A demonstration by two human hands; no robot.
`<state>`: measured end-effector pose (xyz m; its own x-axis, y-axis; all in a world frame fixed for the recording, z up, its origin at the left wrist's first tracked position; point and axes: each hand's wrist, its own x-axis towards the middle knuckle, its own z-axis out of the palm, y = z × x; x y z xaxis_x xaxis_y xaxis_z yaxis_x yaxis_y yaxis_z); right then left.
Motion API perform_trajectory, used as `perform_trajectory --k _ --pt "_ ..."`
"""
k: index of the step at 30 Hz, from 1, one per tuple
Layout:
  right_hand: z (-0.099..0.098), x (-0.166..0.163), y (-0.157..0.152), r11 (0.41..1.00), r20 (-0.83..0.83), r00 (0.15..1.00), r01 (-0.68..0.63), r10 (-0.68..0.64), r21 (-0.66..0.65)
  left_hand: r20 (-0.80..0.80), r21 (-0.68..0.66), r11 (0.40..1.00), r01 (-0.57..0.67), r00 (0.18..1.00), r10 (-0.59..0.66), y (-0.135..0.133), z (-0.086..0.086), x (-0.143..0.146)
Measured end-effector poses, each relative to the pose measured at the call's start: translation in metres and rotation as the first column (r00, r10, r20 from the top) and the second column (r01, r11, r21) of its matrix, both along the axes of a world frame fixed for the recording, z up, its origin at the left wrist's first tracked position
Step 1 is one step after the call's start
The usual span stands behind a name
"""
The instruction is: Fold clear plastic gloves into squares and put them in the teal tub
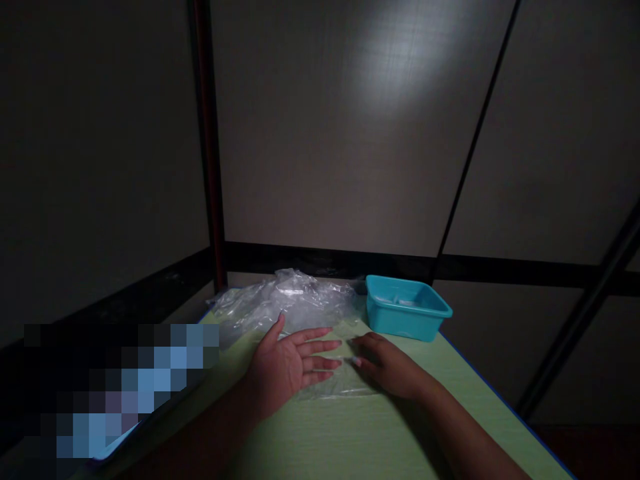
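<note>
My left hand (287, 363) is turned palm up over the table, its fingers stretched out and spread, holding nothing. Beneath and between the hands lies a flat clear plastic bag (345, 383), thin and hard to make out against the table. My right hand (387, 363) is palm down at the bag's right side, fingers slightly bent and the thumb apart from them. Its fingertips are on or just over the bag; contact is unclear. Behind my hands spreads a crumpled heap of clear plastic bags (295, 297).
A turquoise plastic basket (405, 323) stands at the table's far right edge; its contents are hard to see. The light green table (320, 440) has a blue edge. Dark panelled walls (330, 147) close off the back and left. A pixelated patch hides the lower left.
</note>
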<state>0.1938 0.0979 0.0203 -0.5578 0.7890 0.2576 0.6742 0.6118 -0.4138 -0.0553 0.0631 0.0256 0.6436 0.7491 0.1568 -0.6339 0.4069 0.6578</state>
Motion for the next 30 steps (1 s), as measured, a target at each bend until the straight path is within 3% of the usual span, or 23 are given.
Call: perform_trajectory --k 19,30 --pt "0.0034 0.0005 -0.0033 0.999 -0.014 1.0 0.017 -0.017 -0.029 -0.128 -0.063 0.99 -0.129 0.985 0.12 -0.0016 0.0067 0.0042" --pt "-0.0016 0.0018 -0.0001 1.0 -0.009 1.0 0.019 -0.02 -0.016 -0.206 0.021 0.981 -0.195 0.959 0.195 -0.0003 0.0018 0.0045"
